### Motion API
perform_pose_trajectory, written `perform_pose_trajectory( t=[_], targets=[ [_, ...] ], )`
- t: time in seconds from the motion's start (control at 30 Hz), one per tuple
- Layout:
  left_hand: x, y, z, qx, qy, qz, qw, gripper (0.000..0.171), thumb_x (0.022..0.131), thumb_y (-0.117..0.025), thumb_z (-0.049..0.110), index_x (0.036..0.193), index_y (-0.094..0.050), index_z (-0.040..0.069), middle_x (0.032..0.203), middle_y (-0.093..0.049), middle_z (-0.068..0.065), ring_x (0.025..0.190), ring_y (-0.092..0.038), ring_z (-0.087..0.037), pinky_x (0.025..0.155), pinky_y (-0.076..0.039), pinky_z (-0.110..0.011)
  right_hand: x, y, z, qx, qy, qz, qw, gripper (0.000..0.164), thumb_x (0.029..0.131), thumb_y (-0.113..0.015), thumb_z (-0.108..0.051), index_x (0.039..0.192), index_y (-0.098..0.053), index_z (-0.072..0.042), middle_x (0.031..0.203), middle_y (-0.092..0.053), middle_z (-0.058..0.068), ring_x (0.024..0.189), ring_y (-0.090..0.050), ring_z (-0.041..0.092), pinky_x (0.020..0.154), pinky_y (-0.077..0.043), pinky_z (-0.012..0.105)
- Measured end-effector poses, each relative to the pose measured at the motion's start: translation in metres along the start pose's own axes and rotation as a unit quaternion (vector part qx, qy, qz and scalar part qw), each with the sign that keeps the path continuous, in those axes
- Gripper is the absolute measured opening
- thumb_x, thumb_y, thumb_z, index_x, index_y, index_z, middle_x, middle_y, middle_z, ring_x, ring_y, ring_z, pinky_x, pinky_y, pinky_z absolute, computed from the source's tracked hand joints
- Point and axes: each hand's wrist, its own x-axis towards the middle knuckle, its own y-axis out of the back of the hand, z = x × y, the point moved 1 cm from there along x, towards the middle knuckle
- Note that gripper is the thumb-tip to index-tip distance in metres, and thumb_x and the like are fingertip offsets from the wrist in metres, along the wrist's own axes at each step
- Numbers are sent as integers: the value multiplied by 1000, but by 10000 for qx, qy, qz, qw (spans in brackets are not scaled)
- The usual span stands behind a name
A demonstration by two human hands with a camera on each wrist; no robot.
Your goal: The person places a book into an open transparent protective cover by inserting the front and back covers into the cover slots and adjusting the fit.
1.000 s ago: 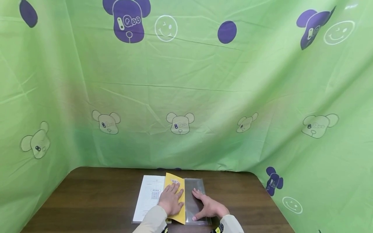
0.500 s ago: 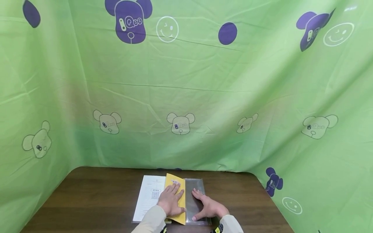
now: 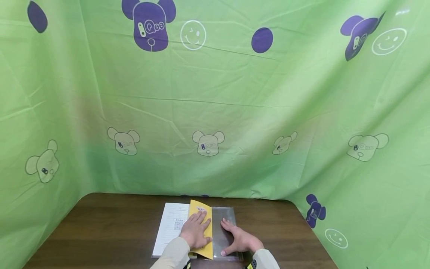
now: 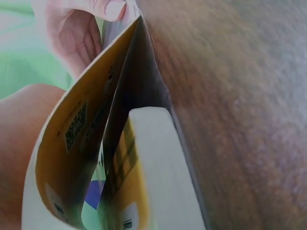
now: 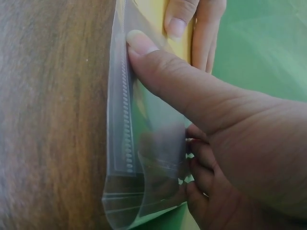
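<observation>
A book lies open on the table, its white printed page (image 3: 171, 220) to the left and its yellow cover (image 3: 206, 251) folded toward the right. My left hand (image 3: 196, 229) rests flat on the yellow cover, fingers spread. A clear plastic book cover (image 3: 218, 224) extends right from under the yellow one. On it lies my right hand (image 3: 242, 240), thumb and fingers wide apart. In the right wrist view the thumb presses the plastic near a ridged strip along its edge. The left wrist view shows the yellow cover (image 4: 53, 153) bowed up, away from the thick page block (image 4: 168, 163).
The brown wooden table (image 3: 111, 228) stretches out on both sides of the book. A green printed cloth (image 3: 235, 112) hangs behind the table and along both sides.
My left thumb has shifted slightly nearer to me along the yellow cover's edge. The right hand stays in place on the plastic.
</observation>
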Motion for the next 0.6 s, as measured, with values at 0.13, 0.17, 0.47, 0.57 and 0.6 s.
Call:
perform_pose_trajectory(
  t=[0.13,0.17,0.47,0.57,0.6],
  targets=[
    [0,0,0,49,-65,18,10000,76,87,-61,64,147,-56,17,159,-43,-12,148,-38,-28,122,-31,-40,0,-1,1,-19,-55,2,10000,102,74,-92,-32,155,-38,0,164,-31,20,150,-28,45,121,-29,57],
    [0,1,0,53,-73,-9,10000,80,84,-62,67,147,-56,17,159,-43,-11,148,-38,-27,122,-31,-39,0,-1,1,-4,-56,3,10000,102,74,-92,-32,155,-38,0,164,-31,20,150,-28,44,121,-29,57],
    [-3,17,1,-119,-124,-411,9990,100,69,-73,73,149,-53,17,161,-41,-10,150,-35,-25,123,-30,-36,-1,-2,1,102,6,-45,9999,101,75,-91,-31,155,-38,1,164,-30,21,150,-26,45,121,-28,58],
    [-2,18,0,-228,-109,-446,9987,97,70,-74,70,148,-54,16,161,-40,-11,151,-34,-26,123,-29,-37,-1,-1,0,127,-6,-63,9999,101,75,-91,-31,155,-38,1,164,-30,21,151,-26,45,121,-28,57],
    [-2,18,-1,-250,-95,-450,9986,97,71,-74,70,148,-54,16,161,-40,-11,151,-34,-26,124,-29,-37,-1,0,0,118,-1,-62,9999,101,75,-91,-31,155,-38,1,164,-30,21,151,-26,45,121,-28,57]
  ],
)
